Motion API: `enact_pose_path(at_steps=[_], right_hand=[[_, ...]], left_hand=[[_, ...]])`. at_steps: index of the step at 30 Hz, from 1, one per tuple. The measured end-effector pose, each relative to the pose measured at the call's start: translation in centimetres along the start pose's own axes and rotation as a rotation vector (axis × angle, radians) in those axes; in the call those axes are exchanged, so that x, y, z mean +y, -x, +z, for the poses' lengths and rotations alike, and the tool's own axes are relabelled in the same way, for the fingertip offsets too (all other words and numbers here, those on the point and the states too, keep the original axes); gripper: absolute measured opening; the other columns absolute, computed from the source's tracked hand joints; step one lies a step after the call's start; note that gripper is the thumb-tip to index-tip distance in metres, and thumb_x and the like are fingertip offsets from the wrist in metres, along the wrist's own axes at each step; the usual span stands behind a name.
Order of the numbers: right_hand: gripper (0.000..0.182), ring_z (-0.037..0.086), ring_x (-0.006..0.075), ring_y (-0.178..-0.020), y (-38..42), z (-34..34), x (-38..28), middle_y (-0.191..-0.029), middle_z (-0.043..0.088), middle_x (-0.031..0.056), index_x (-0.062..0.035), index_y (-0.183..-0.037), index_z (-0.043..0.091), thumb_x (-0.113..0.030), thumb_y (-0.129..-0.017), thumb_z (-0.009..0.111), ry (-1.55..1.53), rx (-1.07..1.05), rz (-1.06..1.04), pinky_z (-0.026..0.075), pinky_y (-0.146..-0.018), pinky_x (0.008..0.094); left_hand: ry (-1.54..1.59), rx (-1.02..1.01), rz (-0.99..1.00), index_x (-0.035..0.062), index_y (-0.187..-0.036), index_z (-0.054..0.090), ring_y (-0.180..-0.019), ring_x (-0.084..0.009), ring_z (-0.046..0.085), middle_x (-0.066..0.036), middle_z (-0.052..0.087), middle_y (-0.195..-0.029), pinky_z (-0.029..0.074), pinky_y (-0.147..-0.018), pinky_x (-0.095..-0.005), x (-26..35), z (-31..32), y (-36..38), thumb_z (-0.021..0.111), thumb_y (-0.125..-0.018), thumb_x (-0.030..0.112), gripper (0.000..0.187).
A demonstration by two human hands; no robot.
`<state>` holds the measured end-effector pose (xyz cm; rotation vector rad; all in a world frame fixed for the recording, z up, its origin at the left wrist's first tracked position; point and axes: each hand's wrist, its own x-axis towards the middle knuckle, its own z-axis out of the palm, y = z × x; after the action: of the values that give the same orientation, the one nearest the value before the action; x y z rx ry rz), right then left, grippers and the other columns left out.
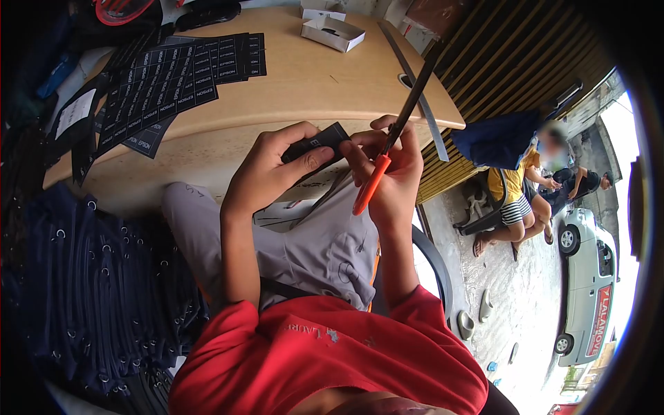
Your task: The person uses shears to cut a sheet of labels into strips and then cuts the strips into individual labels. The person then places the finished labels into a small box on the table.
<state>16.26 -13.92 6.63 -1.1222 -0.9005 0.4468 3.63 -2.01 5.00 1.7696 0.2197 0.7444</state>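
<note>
A red short-sleeved shirt is worn, with faded pale lettering printed across the chest. The legs are covered by grey trousers, on which a faint circular emblem is marked. Both forearms are left bare; no rings or watch can be made out.

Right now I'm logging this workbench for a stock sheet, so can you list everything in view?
label strip: one, black with white print, held over the lap
scissors: one pair, orange handles, dark blades pointing up and away
label sheets: several, black with white EPSON print, fanned on the table's left
table: one, light wood, curved front edge
small box: one, white, open, far side of the table
ruler: one, grey metal, along the table's right edge
zippers: a heap, navy, lower left
people: two, seated outside, right
van: one, white, far right
left hand: grips the label strip
right hand: holds the scissors
</note>
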Motion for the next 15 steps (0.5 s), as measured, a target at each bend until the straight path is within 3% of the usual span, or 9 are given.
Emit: enact_pose_path(at_steps=[3,7,10,12,13,15], right_hand=[[0.037,0.053,0.0027,-0.062,-0.6,-0.3,-0.2,-0.083,0.065,0.0056,-0.0041,-0.105,0.045,0.006,-0.080,0.070,-0.021,0.019,-0.012,0.038,-0.052,0.0171],[0.035,0.053,0.0029,-0.061,-0.7,-0.4,0.1,-0.082,0.065,0.0051,-0.0043,-0.104,0.045,0.005,-0.081,0.070,-0.003,0.045,0.018,0.038,-0.051,0.0172],[0.034,0.054,0.0037,-0.062,-0.6,-0.3,0.8,-0.081,0.065,0.0052,-0.0044,-0.103,0.045,0.005,-0.081,0.070,-0.045,0.072,0.046,0.039,-0.051,0.0180],[0.034,0.053,0.0046,-0.058,-1.2,0.1,1.5,-0.080,0.065,0.0059,-0.0051,-0.104,0.046,0.003,-0.081,0.069,-0.006,0.082,0.018,0.038,-0.048,0.0184],[0.034,0.052,0.0055,-0.054,-1.7,0.3,1.9,-0.079,0.065,0.0066,-0.0057,-0.105,0.046,0.002,-0.082,0.069,0.035,0.094,-0.011,0.038,-0.046,0.0187],[0.032,0.052,0.0053,-0.055,-3.4,0.4,2.3,-0.080,0.066,0.0069,-0.0050,-0.105,0.047,0.000,-0.082,0.069,0.047,0.090,-0.006,0.038,-0.046,0.0190]], left_hand=[[0.037,-0.013,-0.140,-0.0013,-0.090,0.062,-0.068,-0.0048,0.049,-0.001,0.059,-0.071,0.040,-0.063,-0.0228,-0.6,-0.4,-0.1,0.068,-0.089,0.026,0.028],[-0.022,0.086,-0.106,-0.0008,-0.090,0.062,-0.068,-0.0052,0.049,-0.002,0.059,-0.071,0.040,-0.063,-0.0231,-0.5,-0.7,-0.4,0.069,-0.088,0.025,0.027],[-0.109,0.181,0.023,0.0008,-0.088,0.062,-0.067,-0.0086,0.050,-0.003,0.056,-0.069,0.041,-0.064,-0.0243,-1.3,-0.8,-0.7,0.068,-0.088,0.024,0.024],[-0.873,0.600,0.440,0.0013,-0.084,0.060,-0.064,-0.0133,0.049,-0.004,0.052,-0.067,0.041,-0.064,-0.0263,-1.2,-0.6,-1.3,0.065,-0.090,0.020,0.021],[-0.874,0.600,0.440,0.0013,-0.084,0.060,-0.064,-0.0133,0.049,-0.004,0.052,-0.067,0.041,-0.064,-0.0263,-1.0,-0.3,-1.4,0.065,-0.090,0.020,0.021],[-0.478,0.720,0.453,0.0017,-0.081,0.058,-0.063,-0.0157,0.049,-0.005,0.049,-0.067,0.040,-0.063,-0.0273,-0.5,0.3,-1.5,0.061,-0.092,0.018,0.021]])
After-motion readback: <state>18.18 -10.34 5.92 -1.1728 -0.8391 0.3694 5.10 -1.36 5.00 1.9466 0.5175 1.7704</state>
